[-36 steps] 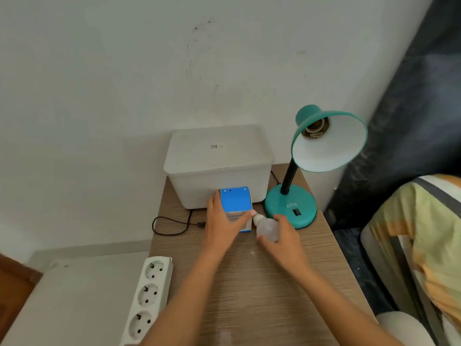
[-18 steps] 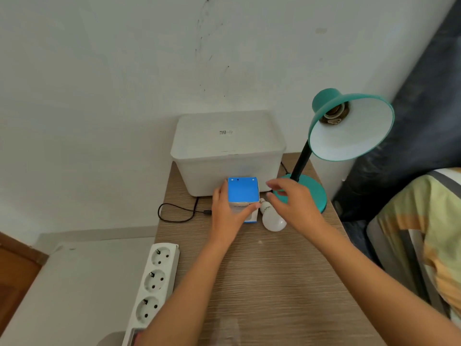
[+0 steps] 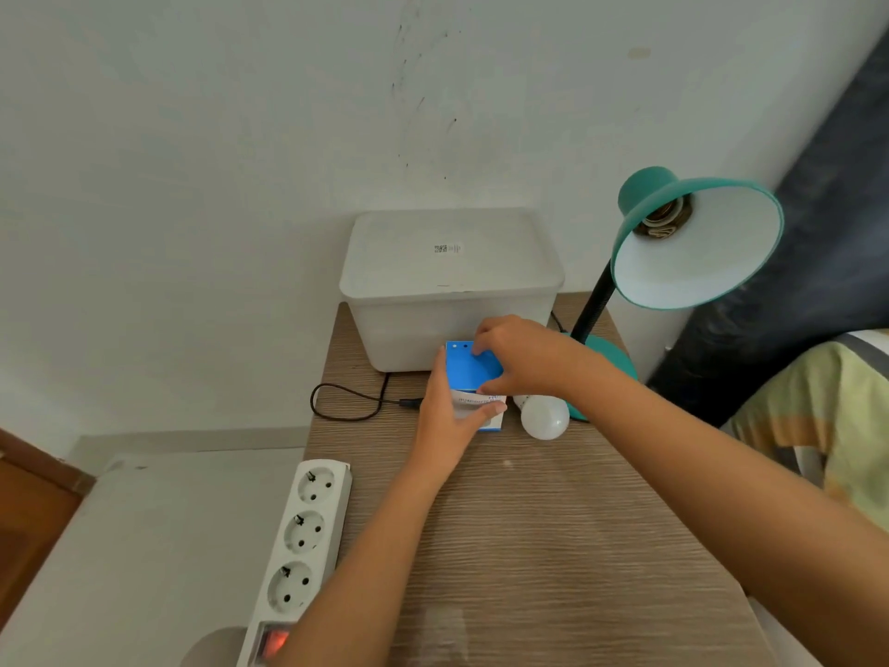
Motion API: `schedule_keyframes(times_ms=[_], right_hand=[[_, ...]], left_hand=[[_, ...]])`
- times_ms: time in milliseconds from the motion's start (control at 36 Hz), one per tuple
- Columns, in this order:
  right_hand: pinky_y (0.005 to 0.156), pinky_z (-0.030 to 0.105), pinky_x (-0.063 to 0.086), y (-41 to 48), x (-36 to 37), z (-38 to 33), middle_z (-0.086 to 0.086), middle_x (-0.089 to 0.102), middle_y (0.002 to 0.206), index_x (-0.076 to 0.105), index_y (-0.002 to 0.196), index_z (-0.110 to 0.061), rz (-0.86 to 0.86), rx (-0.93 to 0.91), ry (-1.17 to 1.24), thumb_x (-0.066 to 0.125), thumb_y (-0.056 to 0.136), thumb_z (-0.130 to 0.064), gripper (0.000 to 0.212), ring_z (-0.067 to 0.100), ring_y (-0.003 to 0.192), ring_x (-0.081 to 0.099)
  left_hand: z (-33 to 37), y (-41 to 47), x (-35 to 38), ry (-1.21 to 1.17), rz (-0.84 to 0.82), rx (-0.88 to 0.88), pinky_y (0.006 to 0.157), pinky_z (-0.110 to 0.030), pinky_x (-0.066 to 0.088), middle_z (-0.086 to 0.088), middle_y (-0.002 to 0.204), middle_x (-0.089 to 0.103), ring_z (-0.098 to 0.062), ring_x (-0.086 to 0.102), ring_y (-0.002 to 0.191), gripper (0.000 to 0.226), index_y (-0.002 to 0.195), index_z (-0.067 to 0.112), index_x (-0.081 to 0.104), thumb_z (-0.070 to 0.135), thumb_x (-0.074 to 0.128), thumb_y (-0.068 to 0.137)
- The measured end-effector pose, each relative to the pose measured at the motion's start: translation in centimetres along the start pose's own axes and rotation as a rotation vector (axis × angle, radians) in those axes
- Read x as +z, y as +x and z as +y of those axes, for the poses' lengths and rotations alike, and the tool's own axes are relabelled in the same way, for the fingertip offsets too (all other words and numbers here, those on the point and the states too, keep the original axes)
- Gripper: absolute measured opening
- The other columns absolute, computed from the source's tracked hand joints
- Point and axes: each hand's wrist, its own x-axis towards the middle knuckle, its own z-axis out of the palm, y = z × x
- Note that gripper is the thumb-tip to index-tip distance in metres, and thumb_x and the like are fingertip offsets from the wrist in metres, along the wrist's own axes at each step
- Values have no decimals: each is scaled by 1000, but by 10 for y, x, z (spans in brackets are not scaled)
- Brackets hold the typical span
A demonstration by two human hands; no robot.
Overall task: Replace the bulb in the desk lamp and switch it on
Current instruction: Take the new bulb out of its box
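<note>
A teal desk lamp (image 3: 692, 243) stands at the back right of the wooden table (image 3: 529, 546), its shade tilted toward me and its socket (image 3: 666, 219) bare. A white bulb (image 3: 544, 416) lies on the table in front of the lamp's base. Left of it stands a small blue and white bulb box (image 3: 469, 370). My left hand (image 3: 445, 416) grips the box's left side and front. My right hand (image 3: 524, 356) rests on the box's top, fingers at its flap. The bulb is free of both hands.
A white lidded plastic bin (image 3: 447, 286) sits against the wall behind the box. A black cable (image 3: 346, 402) loops on the table's left. A white power strip (image 3: 303, 536) with a lit red switch lies at the left edge. A striped cushion (image 3: 827, 426) lies at the right.
My right hand has let go of the white bulb, left it lying by the lamp base, and moved up-left onto the box's top. My left hand stays on the box.
</note>
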Motion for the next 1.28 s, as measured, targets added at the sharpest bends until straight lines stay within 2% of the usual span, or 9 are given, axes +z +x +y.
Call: schedule_keyframes(times_ms=[167, 306, 472, 611, 667, 861, 1000, 1167, 1278], right_hand=[[68, 46, 50, -12, 11, 6, 12, 66, 71, 64, 79, -2, 238, -63, 118, 48, 88, -25, 29, 28, 69, 61], [80, 41, 54, -11, -1, 15, 7, 74, 93, 71, 102, -11, 407, 58, 439, 53, 92, -24, 24, 20, 85, 67], [83, 31, 54, -3, -3, 10, 11, 74, 90, 72, 95, -5, 659, 235, 572, 66, 85, -19, 19, 19, 83, 67], [75, 26, 55, 1, 8, 3, 9, 71, 80, 71, 87, -6, 798, 394, 730, 73, 78, -22, 18, 16, 76, 65], [74, 24, 55, 2, 10, 0, 8, 70, 78, 71, 85, -6, 851, 454, 787, 75, 75, -22, 19, 16, 75, 65], [61, -1, 44, 5, 13, -7, 1, 66, 77, 70, 88, -5, 913, 556, 868, 78, 72, -25, 26, 6, 68, 59], [60, -4, 42, 5, 14, -10, 0, 65, 76, 69, 89, -5, 924, 596, 902, 79, 71, -24, 28, -2, 63, 56], [62, 3, 47, -3, 17, -13, 6, 71, 88, 69, 95, -4, 900, 610, 932, 77, 74, -24, 30, 7, 75, 62], [67, 5, 48, -20, 29, -17, 4, 68, 89, 66, 94, -7, 903, 510, 854, 74, 76, -18, 22, 10, 79, 62]], left_hand=[[1, -2, 0, 47, 47, 34, 92, -15, 46, 15, 123, 51, 3, 50, 112, 73, 133, 32, 35, 24, 78, 74], [1, -5, 1, 64, 32, 6, 99, -19, 38, 17, 133, 38, 1, 39, 123, 86, 143, 27, 24, 25, 77, 75], [1, -8, 1, 107, 40, 5, 104, -27, 39, 14, 138, 36, -3, 37, 128, 90, 144, 26, 24, 29, 78, 72], [2, -11, -2, 136, 63, 28, 92, -7, 36, 12, 137, 37, 1, 37, 122, 92, 142, 23, 27, 29, 82, 68], [3, -12, -2, 150, 71, 25, 97, -12, 35, 9, 141, 35, -2, 36, 126, 96, 143, 22, 26, 32, 83, 67], [7, -17, -4, 181, 48, 12, 105, -29, 38, 3, 144, 33, -5, 34, 129, 101, 145, 20, 23, 36, 83, 65], [9, -21, -6, 192, 21, 18, 99, -21, 34, 5, 144, 29, 0, 30, 123, 103, 146, 23, 18, 34, 82, 66], [10, -21, -6, 196, 28, 13, 92, -17, 34, 13, 130, 29, 2, 31, 116, 104, 146, 26, 16, 35, 82, 67], [10, -21, -6, 202, 35, 3, 95, -24, 41, 8, 133, 35, -3, 37, 118, 101, 144, 26, 21, 39, 82, 65]])
